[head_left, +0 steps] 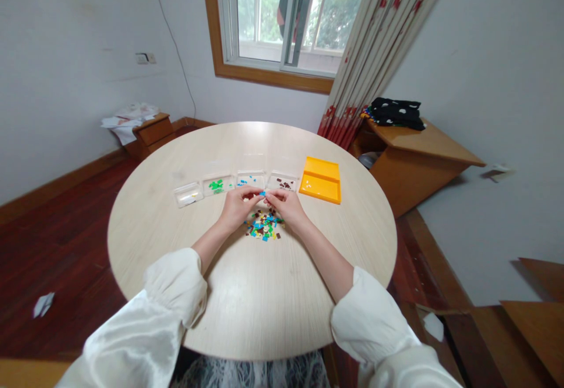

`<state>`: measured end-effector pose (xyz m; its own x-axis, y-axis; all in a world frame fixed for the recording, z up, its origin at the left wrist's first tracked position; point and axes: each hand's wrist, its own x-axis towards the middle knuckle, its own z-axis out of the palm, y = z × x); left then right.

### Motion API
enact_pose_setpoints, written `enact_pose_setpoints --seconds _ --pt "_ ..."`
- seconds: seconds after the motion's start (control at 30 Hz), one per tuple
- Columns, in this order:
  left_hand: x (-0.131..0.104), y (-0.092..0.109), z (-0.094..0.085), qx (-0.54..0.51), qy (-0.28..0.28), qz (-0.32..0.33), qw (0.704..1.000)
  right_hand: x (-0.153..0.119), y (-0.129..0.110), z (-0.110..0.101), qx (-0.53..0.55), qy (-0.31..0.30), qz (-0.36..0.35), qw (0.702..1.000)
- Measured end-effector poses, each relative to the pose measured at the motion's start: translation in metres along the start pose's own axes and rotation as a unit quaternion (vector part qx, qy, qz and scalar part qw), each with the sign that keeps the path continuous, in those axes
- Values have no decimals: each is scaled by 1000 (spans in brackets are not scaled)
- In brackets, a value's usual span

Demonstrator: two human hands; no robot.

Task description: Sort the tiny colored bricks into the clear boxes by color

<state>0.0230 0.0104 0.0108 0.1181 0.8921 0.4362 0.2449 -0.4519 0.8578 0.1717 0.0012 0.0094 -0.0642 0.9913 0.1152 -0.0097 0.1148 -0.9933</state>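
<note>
My left hand (240, 206) and my right hand (286, 205) meet above the table, fingertips pinched together on a small blue brick (263, 194). Whether it is one piece or several joined is too small to tell. Just below the hands lies a loose pile of tiny bricks (265, 226) in blue, green, yellow, white and brown. Beyond the hands stands a row of clear boxes with lids raised: one with green pieces (216, 186), one with blue pieces (249, 180) and one with brown pieces (285, 184). My hands partly cover the middle boxes.
A yellow open case (321, 196) with a few white pieces stands right of the clear boxes. Another clear box (188, 195) is at the row's left end. All rest on a round wooden table (264, 300). A cabinet (409, 159) with black cloth stands behind right.
</note>
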Motion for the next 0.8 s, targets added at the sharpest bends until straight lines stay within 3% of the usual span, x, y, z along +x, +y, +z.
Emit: enact_pose_setpoints --seconds 0.8 --pt "0 -4 0 63 -5 27 998 1 5 0 8 -11 12 1000"
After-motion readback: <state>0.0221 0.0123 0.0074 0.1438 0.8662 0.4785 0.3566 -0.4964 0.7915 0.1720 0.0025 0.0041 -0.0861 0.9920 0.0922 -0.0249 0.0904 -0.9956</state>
